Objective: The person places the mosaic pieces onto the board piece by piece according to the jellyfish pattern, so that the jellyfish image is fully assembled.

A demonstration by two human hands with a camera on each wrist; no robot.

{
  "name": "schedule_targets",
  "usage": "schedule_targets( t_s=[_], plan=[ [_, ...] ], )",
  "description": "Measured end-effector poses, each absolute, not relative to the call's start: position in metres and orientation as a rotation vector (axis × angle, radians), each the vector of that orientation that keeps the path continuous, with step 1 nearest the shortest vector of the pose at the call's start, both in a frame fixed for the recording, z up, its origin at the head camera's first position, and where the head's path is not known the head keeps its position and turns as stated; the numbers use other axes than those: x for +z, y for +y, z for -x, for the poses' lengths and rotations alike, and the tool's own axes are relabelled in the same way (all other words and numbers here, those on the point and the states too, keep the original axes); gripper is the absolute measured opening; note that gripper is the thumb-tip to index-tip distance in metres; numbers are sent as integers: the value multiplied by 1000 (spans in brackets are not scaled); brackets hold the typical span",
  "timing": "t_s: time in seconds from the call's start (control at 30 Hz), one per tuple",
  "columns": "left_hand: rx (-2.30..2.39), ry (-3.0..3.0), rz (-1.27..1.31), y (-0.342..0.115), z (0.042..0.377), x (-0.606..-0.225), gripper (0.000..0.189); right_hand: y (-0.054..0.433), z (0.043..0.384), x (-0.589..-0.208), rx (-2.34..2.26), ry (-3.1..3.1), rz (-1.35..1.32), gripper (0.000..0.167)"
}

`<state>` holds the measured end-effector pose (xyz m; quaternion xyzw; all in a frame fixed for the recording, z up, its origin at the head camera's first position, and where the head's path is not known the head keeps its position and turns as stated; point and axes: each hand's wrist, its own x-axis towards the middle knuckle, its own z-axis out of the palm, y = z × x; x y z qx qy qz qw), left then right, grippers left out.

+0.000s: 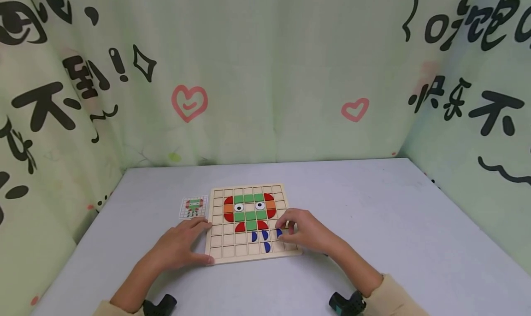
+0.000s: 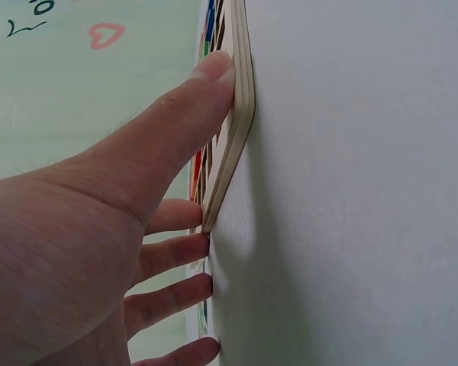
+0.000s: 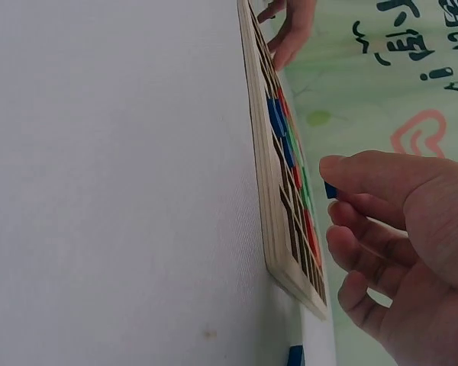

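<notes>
A square wooden grid board (image 1: 228, 252) lies on the table, with red, orange and green pieces and two eye tiles (image 1: 238, 207) set as a figure. Several blue curved pieces (image 1: 267, 247) sit in cells below it. My left hand (image 1: 178, 244) rests at the board's left side, thumb on the front left corner and fingers fairly straight along the edge. My right hand (image 1: 309, 230) pinches a blue piece (image 1: 279, 232) between thumb and forefinger, over the board's right part. In the right wrist view, that blue piece (image 3: 330, 191) is mostly covered by the fingertips.
A small pattern card (image 1: 193, 207) with a similar figure lies left of the board. Another blue piece (image 3: 295, 355) shows past the board's corner in the right wrist view. Light green curtains (image 1: 274, 76) with writing and hearts surround the white table (image 1: 373, 205).
</notes>
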<state>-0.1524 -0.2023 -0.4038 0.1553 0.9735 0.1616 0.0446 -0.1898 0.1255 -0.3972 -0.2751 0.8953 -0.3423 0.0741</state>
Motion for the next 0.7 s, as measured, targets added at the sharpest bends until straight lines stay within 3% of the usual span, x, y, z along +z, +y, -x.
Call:
schedule_targets(
  t_s=[0.7],
  plan=[
    [488, 2977, -525, -204, 151, -403, 83, 100, 187, -404, -976, 2656, 868, 13]
  ],
)
